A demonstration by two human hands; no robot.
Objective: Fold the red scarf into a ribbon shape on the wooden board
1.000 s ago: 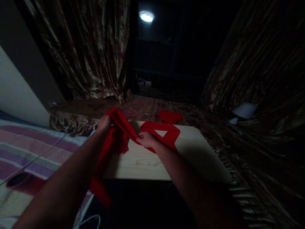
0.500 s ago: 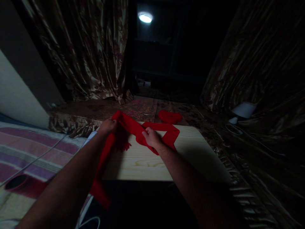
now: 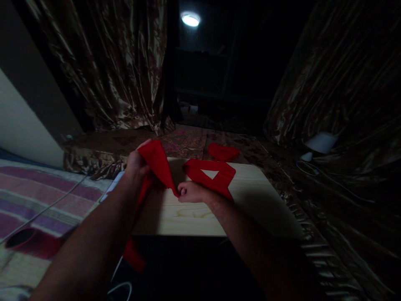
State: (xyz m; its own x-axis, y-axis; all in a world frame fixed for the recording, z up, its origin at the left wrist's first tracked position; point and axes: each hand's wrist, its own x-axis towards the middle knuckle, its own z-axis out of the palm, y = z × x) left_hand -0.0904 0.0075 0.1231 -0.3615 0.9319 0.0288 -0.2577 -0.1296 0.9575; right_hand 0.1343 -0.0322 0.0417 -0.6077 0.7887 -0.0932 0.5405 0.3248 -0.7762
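A long red scarf (image 3: 158, 161) stretches between my hands above the light wooden table (image 3: 188, 219). My left hand (image 3: 137, 163) is closed on it near the table's far left, and some cloth hangs down past the front left edge. Lower and nearer the middle, my right hand (image 3: 190, 192) has its fingers curled around an edge of the scarf. Behind the right hand, more of the red cloth lies folded on the tabletop, with a triangle of wood showing through. Whether this folded part joins the held part is hidden.
Another red knitted piece (image 3: 223, 152) lies just past the table's far edge. To the left are a striped bed cover (image 3: 46, 190), a dark red cylindrical object (image 3: 34, 242) and a white cable. A small white lamp (image 3: 321, 143) stands at the right. Patterned curtains (image 3: 131, 62) hang behind.
My right hand has moved down and left, drawing the scarf's edge toward me. My left hand has turned and shifted slightly left, with the cloth now spread wider over it.
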